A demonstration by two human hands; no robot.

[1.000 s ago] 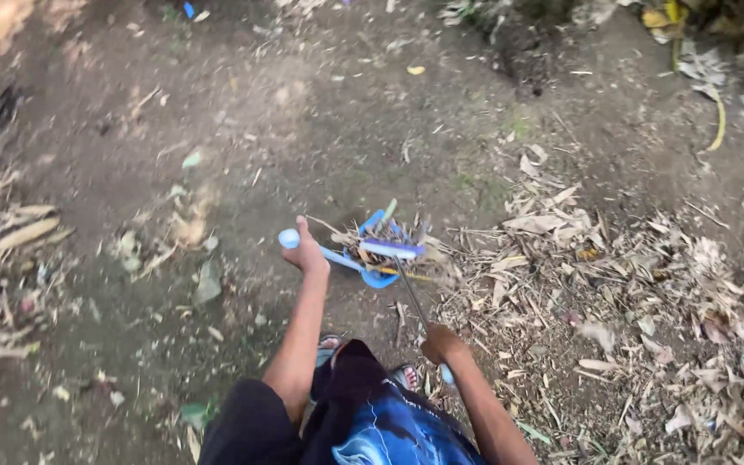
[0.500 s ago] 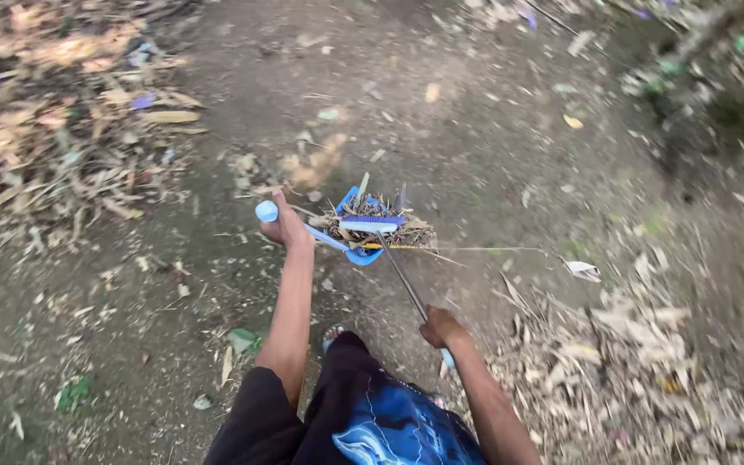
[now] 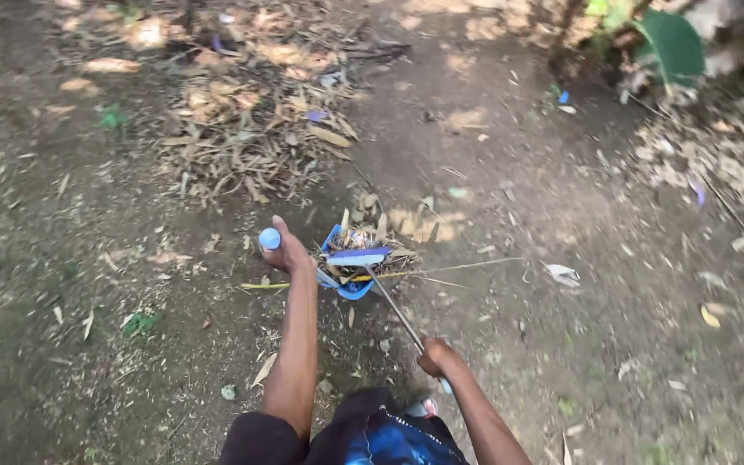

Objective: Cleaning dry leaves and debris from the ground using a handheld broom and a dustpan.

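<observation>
Fingers of your left hand (image 3: 286, 251) are curling tight around the handle of the blue dustpan (image 3: 344, 274), with the pale blue round end of that handle (image 3: 269, 238) sticking out just past your knuckles on the far side. Your left arm is reaching straight out ahead of you over the bare dirt ground (image 3: 88, 284). Just to the right of those fingers, the dustpan is sitting heaped with dry leaves and twigs (image 3: 370, 258), and a thin yellow stick (image 3: 262, 286) is lying on the ground right under your wrist, running toward the pan.

Moving right, the blue and white broom head (image 3: 359, 256) is resting across the top of the load in the pan, touching the leaves. Its thin metal pole (image 3: 396, 313) is slanting back from the pan toward you. Your right hand (image 3: 437, 356) is gripping that pole near its lower end, fingers wrapped shut around it, closer to your body than the left hand and well apart from it.

Beyond the left fingers, farther out, a pile of dry leaves and sticks (image 3: 243, 142) is spreading over the dirt. Off to the right of the right fingers, a pale scrap of litter (image 3: 563, 275) is lying on the ground, and a large green leaf (image 3: 669, 43) is showing at the far upper edge.
</observation>
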